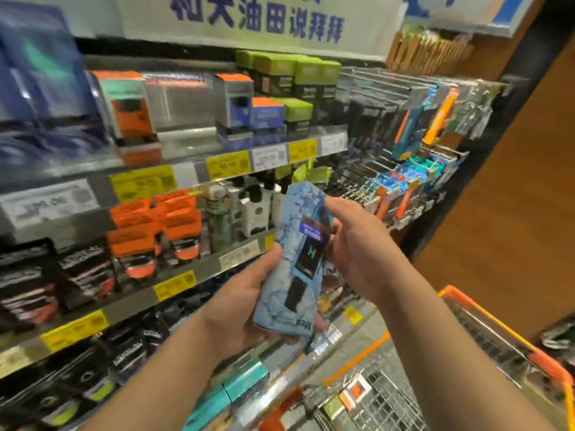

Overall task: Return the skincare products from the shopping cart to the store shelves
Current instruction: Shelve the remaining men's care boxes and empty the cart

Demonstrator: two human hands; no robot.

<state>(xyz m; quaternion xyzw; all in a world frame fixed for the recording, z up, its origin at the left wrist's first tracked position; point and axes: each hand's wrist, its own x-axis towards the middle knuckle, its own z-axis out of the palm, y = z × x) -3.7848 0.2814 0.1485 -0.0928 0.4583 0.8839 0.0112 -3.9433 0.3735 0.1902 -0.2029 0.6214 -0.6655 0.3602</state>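
A pale blue box [298, 259] stood tilted in both hands, in front of the store shelves [186, 169]. The left hand [245, 306] gripped its lower end, thumb on the front and fingers curled round the back, where they were hidden. The right hand [357, 244] held its upper right edge, thumb on the front face; the other fingers lay behind the box, out of sight. The print on the box was too blurred to read.

Below and right of the box was the shopping cart [466, 353], wire mesh with orange trim, cut off by the lower edge. What lay in it was hard to make out.

Behind the box, the shelves carried orange packets [155, 225] to its left, black packets [46, 275] further left, and white bottles [258, 209] just behind its top. Above it stood green boxes [298, 73]. Right of the box, hanging packs [404, 144] on hooks ran toward a wooden wall. The far left was smeared by motion blur.
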